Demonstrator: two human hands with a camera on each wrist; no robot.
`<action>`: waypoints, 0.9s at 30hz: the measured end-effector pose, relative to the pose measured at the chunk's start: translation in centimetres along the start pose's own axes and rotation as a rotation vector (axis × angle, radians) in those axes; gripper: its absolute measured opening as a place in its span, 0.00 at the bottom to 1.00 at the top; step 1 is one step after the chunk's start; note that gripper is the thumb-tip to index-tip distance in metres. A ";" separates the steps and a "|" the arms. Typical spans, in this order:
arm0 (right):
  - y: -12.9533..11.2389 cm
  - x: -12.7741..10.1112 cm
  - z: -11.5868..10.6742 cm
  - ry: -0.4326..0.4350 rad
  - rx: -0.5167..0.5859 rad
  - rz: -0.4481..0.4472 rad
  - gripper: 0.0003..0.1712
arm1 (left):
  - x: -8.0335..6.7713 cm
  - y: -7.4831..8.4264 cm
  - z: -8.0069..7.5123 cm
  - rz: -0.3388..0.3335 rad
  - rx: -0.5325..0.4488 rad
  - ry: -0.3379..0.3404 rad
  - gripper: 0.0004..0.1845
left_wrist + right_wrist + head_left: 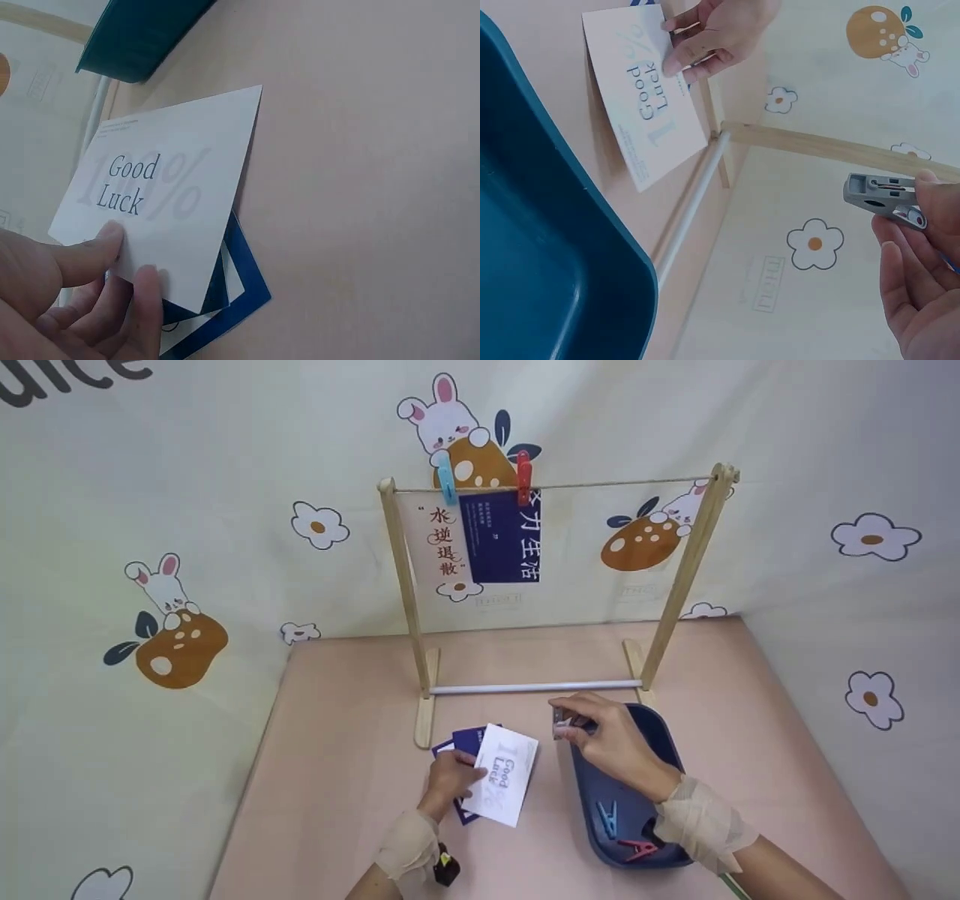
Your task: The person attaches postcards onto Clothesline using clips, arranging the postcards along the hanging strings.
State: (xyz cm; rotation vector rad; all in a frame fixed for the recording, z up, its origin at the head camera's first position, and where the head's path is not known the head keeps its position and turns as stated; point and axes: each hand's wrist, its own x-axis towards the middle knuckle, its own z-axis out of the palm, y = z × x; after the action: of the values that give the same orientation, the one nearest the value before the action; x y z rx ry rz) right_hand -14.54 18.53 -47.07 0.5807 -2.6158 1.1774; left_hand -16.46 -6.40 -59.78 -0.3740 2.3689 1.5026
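My left hand (448, 781) pinches a white "Good Luck" card (502, 784) by its edge, lifted off a small pile of dark blue cards (459, 741) on the pink table. The card (161, 195) shows close in the left wrist view with thumb and fingers on its corner. My right hand (604, 739) holds a grey clothes peg (561, 726) above the rim of a dark blue tray (664, 735). That grey peg (881, 195) sits between my fingertips in the right wrist view, and the card (641, 97) is seen beyond it.
A wooden rack (409, 585) with a string line stands at the back, with two cards hung by a blue peg (447, 480) and a red peg (523, 476). The tray holds a blue peg (607, 817) and a red peg (639, 849). Patterned cloth walls surround the table.
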 end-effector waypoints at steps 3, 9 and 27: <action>0.1 -0.1 0.1 0.009 0.014 0.008 0.22 | 0.0 0.1 -0.1 -0.024 -0.023 -0.029 0.09; 0.7 0.0 -0.3 0.037 0.005 0.004 0.21 | 0.1 0.8 0.3 -0.041 -0.063 -0.069 0.09; 0.2 3.2 -2.6 0.100 -0.014 -0.059 0.20 | 0.7 6.2 -0.1 0.050 -0.138 -0.090 0.08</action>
State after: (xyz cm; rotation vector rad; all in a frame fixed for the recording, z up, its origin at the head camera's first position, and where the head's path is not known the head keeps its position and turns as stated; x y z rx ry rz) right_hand -17.43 19.77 -44.35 0.5761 -2.5040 1.1388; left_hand -19.49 -3.91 -54.88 -0.2745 2.2280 1.6742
